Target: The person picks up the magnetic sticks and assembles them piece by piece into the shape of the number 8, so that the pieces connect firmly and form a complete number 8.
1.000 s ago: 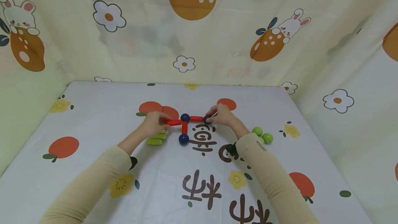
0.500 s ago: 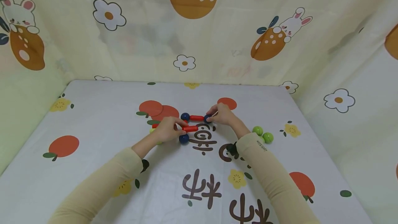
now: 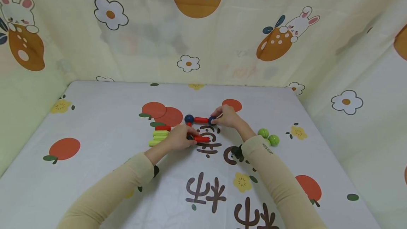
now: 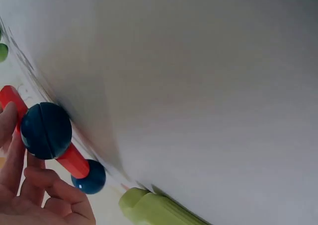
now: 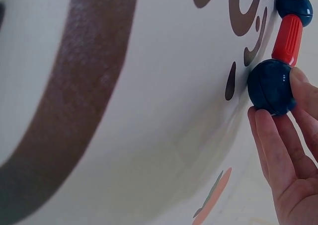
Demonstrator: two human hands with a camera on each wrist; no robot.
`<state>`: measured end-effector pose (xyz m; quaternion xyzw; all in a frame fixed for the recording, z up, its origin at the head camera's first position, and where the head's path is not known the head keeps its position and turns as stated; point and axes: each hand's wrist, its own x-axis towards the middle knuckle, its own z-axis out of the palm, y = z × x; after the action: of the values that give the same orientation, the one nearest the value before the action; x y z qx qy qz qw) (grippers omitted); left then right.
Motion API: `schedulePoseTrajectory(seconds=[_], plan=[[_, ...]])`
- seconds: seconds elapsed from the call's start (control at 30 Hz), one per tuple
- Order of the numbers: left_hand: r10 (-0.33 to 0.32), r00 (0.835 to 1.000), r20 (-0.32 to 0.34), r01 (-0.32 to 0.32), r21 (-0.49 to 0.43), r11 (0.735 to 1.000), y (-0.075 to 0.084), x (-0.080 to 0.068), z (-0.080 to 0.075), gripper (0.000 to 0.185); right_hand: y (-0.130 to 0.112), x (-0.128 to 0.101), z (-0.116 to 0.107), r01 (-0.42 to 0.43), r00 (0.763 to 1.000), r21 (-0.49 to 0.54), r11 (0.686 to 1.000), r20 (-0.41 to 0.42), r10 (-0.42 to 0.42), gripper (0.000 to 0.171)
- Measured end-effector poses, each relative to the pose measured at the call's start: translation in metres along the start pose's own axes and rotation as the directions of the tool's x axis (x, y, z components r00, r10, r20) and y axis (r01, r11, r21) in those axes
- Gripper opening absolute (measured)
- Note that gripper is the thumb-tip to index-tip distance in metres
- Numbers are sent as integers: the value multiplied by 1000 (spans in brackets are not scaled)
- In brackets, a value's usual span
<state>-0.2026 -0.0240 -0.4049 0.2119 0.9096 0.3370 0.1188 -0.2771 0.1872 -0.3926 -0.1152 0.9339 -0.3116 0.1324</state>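
Observation:
My left hand [image 3: 181,138] pinches a red rod [image 3: 202,139] that points right, its end at a blue ball [image 4: 46,130] mostly covered by the hand in the head view. From that ball another red rod [image 4: 73,160] runs to a second blue ball [image 3: 189,118] at the far corner. A third red rod [image 3: 201,120] joins the corner ball to a blue ball [image 5: 271,87] on the right. My right hand [image 3: 228,117] holds this right-hand ball between thumb and fingers.
Beside the left hand lie several light green rods [image 3: 160,133] and one loose red rod [image 3: 163,128]. Green balls [image 3: 273,139] sit by the right forearm. A printed cloth [image 3: 105,116] covers the table, and a patterned curtain [image 3: 146,45] hangs behind it.
My left hand has carried its red rod from the left of the corner ball, rightward and nearer, to the near ball. The right hand has stayed at its ball.

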Motion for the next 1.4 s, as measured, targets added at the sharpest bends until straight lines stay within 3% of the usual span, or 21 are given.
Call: schedulePoseTrajectory(seconds=[0.27, 0.4, 0.67, 0.97, 1.4], plan=[[37, 999, 0, -36, 156, 987, 2, 0, 1, 21, -1, 0, -1, 16, 1000, -15, 1000, -3, -16, 24], [36, 999, 3, -36, 190, 981, 4, 2, 1, 22, -3, -1, -2, 30, 1000, -10, 999, -2, -30, 24], [34, 999, -7, -32, 193, 981, 6, 0, -1, 23, -2, 1, -1, 26, 1000, -11, 1000, -5, -26, 25], [75, 996, -55, -61, 219, 974, 7, -9, -7, 28, -2, -2, -2, -5, 1000, 9, 1000, -2, 5, 26], [10, 999, -50, -1, 183, 983, 7, -9, -10, 32, -2, -5, -1, 0, 1000, 12, 1000, 8, 0, 26]])
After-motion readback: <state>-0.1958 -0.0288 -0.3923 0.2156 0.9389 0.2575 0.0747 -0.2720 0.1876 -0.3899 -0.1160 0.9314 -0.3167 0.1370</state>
